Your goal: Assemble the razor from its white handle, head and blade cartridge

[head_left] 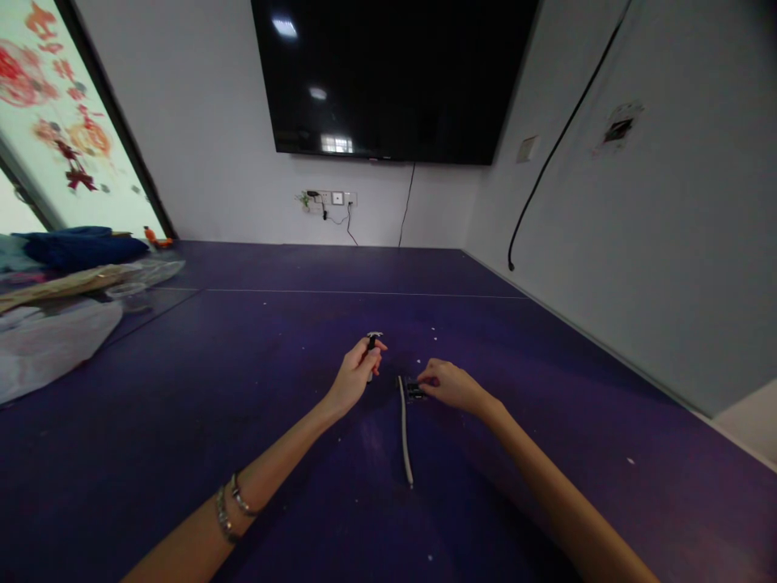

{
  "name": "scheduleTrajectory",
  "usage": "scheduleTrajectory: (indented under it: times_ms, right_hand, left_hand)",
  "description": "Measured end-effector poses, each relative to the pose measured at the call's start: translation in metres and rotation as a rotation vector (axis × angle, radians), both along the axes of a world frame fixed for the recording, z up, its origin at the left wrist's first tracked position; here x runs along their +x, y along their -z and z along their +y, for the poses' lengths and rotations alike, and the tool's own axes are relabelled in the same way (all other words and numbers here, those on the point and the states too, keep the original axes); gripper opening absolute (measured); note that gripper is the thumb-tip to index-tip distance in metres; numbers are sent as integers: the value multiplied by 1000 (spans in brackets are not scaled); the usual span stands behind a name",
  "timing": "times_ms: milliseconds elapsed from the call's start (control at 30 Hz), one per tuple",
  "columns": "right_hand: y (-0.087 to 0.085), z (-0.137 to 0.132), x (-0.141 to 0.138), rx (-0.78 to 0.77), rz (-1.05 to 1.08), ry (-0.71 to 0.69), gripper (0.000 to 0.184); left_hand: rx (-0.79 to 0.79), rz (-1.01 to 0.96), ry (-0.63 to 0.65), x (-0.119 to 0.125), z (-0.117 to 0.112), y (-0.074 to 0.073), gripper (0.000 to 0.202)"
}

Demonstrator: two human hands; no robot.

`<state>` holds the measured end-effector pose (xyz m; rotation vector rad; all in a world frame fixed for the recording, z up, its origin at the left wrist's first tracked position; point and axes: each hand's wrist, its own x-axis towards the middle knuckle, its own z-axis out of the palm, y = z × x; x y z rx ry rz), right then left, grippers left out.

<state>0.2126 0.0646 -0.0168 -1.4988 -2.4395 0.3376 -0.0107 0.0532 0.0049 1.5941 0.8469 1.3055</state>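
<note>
My left hand (359,364) is closed around a small tool (372,342) with a black shaft and a silvery crosspiece on top, held upright above the purple surface. Its exact kind is too small to tell. To the right, the fingers of my right hand (449,384) are pinched together at the edge of a small dark flat piece (413,390) lying on the surface. Whether anything sits between those fingertips is hidden. A thin pale grey rod-like strip (405,437) lies lengthwise along the left side of the dark piece, its near end pointing towards me.
The purple surface (273,486) reaches to the walls, with small white scraps on it. Clear plastic bags (61,340) and folded blue cloth (78,247) lie at the left. A black cable (562,138) hangs at right; a television (394,73) hangs ahead.
</note>
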Motion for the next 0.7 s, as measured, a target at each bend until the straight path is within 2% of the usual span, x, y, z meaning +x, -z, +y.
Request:
scheduleTrajectory:
  times_ms: [300, 700]
  right_hand:
    - [1, -4, -6, -15, -25, 6, 24]
    - [1, -6, -12, 26, -58, 43, 16]
  left_hand:
    - [-20, 42, -3, 1, 0, 4, 18]
    - [-28, 44, 1, 2, 0, 6, 18]
